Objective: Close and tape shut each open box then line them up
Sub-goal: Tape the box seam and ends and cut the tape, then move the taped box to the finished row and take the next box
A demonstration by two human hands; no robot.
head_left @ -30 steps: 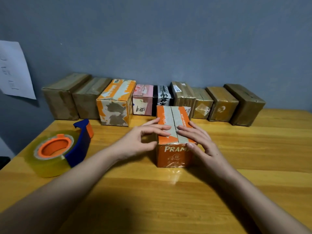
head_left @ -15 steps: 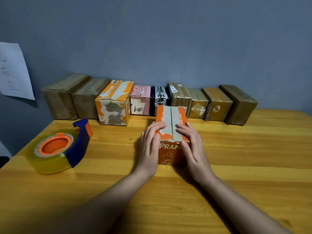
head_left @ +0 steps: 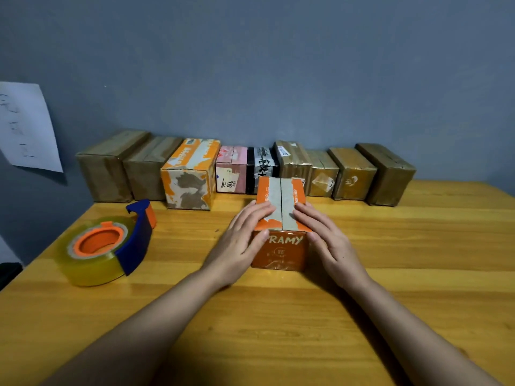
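An orange box [head_left: 282, 247] printed "PRAMY" stands on the wooden table [head_left: 390, 288] in the middle, its two top flaps folded down and meeting along a centre seam. My left hand [head_left: 242, 240] lies flat against its left side with fingers over the top left flap. My right hand [head_left: 326, 238] presses the right side and top right flap the same way. A tape dispenser [head_left: 108, 243], blue with an orange core and a roll of clear yellowish tape, lies on the table to the left, apart from both hands.
Several closed boxes stand in a row [head_left: 351, 174] along the grey wall at the table's back edge, from brown ones on the left [head_left: 108, 165] through an orange-and-white one [head_left: 189, 176] to brown ones on the right. A paper sheet [head_left: 25, 126] hangs on the left wall.
Both hands have turned from lying across the flaps to pointing forward along the box's sides, and they slid toward its near end. The box has stayed in place.
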